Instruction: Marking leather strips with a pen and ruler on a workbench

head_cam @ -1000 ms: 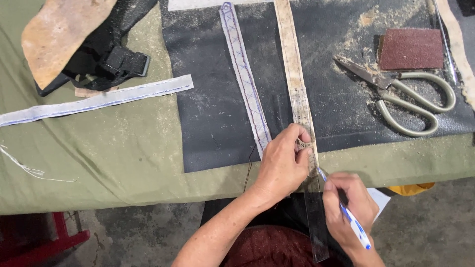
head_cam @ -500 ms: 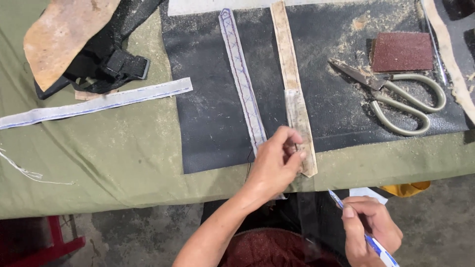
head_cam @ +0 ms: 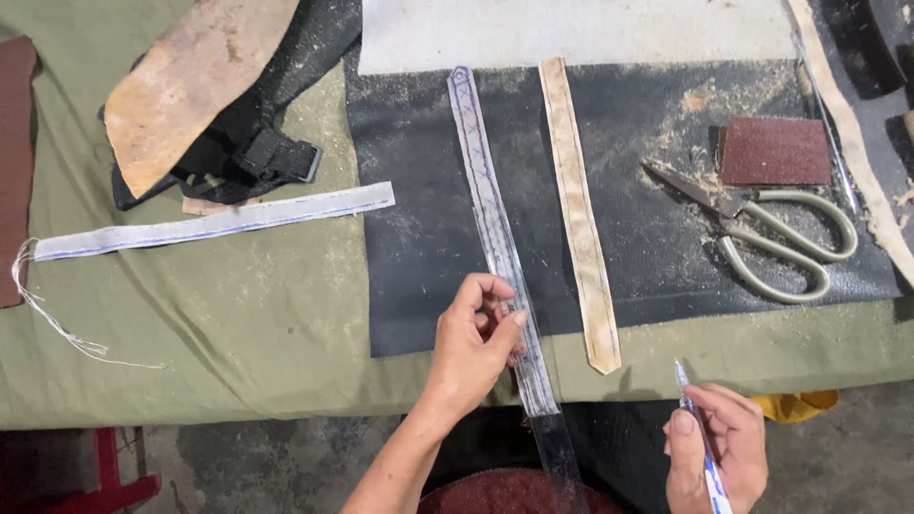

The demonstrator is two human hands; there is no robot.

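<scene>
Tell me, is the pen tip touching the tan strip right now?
No, the pen sits in the right hand below the table edge, clear of the tan strip, while the left hand touches the clear ruler.

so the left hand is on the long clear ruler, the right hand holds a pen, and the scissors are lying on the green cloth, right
Not quite. The scissors lie on the black mat, not the green cloth, as the head view shows. The rest stands: the left hand is on the long clear ruler, and the right hand holds a pen.
</scene>
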